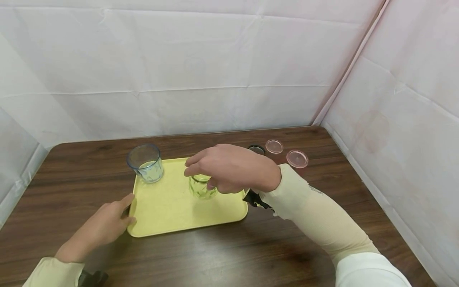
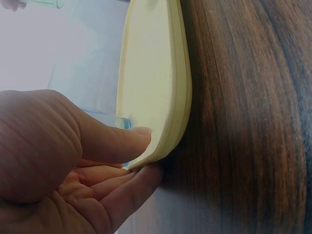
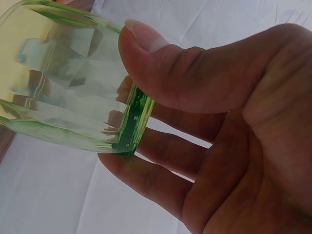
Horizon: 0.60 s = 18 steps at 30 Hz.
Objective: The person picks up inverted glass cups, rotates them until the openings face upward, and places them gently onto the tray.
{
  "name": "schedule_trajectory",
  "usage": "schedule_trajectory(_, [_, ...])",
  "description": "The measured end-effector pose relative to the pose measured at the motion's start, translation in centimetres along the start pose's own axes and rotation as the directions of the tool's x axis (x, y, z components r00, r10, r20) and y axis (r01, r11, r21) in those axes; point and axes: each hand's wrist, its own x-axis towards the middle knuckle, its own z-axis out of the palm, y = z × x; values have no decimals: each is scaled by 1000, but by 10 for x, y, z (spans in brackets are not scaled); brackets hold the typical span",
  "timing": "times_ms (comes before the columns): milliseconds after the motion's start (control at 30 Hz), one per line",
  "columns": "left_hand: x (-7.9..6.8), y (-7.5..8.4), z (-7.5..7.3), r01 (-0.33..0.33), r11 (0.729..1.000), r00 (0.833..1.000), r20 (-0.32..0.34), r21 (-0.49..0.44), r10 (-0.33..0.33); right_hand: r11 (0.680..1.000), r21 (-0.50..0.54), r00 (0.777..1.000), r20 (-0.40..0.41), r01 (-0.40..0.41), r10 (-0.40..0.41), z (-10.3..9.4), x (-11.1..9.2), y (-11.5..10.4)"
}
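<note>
Right hand (image 1: 231,167) grips the green glass (image 3: 68,83); left hand (image 1: 110,220) pinches the tray (image 1: 168,207) — only the head view shows lids (image 1: 297,159).

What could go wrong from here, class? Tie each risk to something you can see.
The green glass might slip, since the right hand grips it only near one end.
The blue glass at the far left corner of the yellow tray could slide or tip if the left hand, pinching the tray's edge, jerks or lifts it.
</note>
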Motion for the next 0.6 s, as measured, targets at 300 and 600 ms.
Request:
schedule_trajectory(300, [-1,1,-2,-9,999,1000,13,-33,9,1000,25,999,52,-2,1,-2,10,-4])
schedule_trajectory(600, [-5,3,-5,-6,999,998,58,-48,9,1000,23,998,63,11,-12,0,20,-8])
